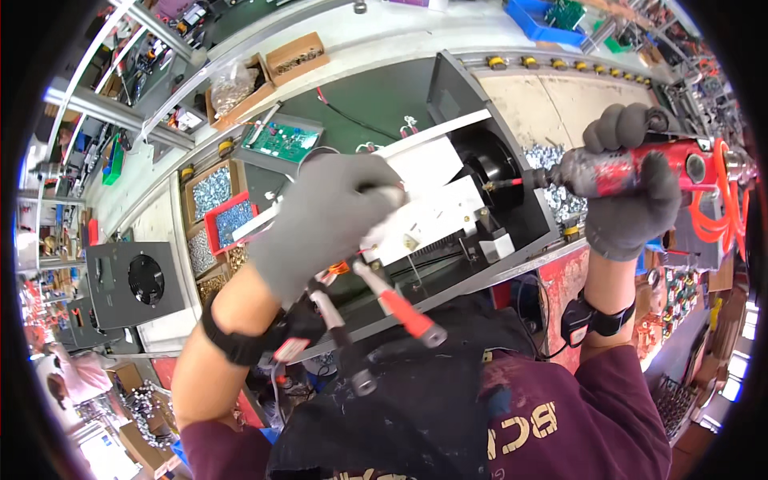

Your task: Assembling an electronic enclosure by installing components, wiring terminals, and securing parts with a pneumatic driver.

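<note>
1. In the head view, my right hand, in a grey glove at the right of the frame, is wrapped round a red power driver, fingers closed about its body.
2. The driver lies nearly level, its bit pointing left over the side wall of a dark grey metal box. The bit's tip is near a black round part in the box; I can't tell whether they touch.
3. My left hand, gloved alike, is at the centre of the frame, over the left part of the box. It is blurred, with the fingers partly curled; I can't tell whether they hold anything.
4. The box sits tilted across the middle of the frame, with a white panel inside it, just right of my left fingertips.
5. Below that hand, two cable ends hang over the box's near edge: one with a red sleeve, the other with a black sleeve.
6. Upper left of centre, a green circuit board lies in a shallow grey tray.
7. Left of my left hand is a red tray of small metal parts.
8. An orange coiled hose hangs at the far right, beside the driver's rear end.
</note>
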A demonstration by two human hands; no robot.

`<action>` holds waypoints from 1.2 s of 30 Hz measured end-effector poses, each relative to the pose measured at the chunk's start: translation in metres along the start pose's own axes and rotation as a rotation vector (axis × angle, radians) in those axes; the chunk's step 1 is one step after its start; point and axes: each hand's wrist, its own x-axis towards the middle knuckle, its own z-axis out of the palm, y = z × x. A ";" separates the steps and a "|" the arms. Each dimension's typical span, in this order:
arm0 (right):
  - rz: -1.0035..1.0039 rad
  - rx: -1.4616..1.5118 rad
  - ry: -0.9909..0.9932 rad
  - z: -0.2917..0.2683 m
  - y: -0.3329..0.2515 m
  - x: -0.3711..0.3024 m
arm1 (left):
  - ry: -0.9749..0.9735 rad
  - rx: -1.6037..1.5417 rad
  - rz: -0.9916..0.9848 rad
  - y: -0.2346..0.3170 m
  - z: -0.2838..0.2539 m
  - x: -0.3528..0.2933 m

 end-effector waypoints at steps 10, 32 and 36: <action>0.196 0.309 0.026 -0.044 0.051 -0.012 | -0.323 0.317 -0.344 -0.006 0.082 0.085; 0.236 -0.194 -0.299 -0.013 0.069 -0.024 | -0.232 0.314 -0.241 -0.003 0.099 0.063; 0.196 -0.387 -0.458 0.004 0.063 -0.014 | -0.210 0.261 -0.211 -0.012 0.108 0.057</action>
